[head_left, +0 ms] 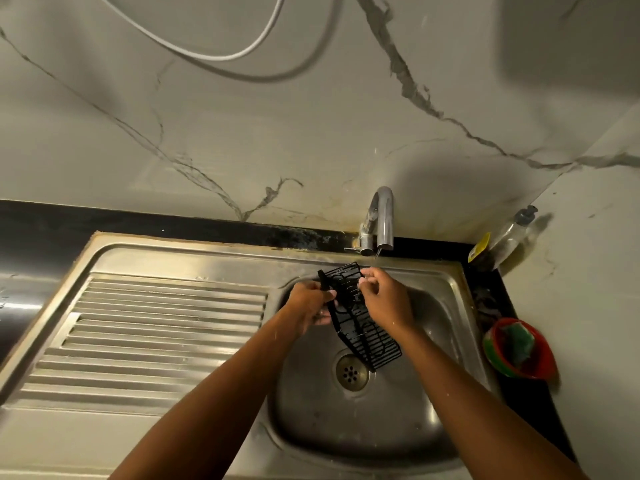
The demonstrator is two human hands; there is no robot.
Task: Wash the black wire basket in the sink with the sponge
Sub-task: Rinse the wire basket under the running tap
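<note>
Gripped at its left edge by the left hand (309, 305) and pinched near its top by the right hand (385, 299), the black wire basket (373, 344) is held tilted over the sink (398, 422); the sponge (519, 341) lies in a red bowl (541, 362) at 3 o'clock.

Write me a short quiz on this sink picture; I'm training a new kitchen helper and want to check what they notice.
1. True or false: both the left hand and the right hand hold the basket over the sink.
2. Where is the sponge? A) in a hand B) in the red bowl beside the sink C) inside the basket
3. Which hand is nearer the tap?
Key: 1 true; 2 B; 3 the right hand.
</note>
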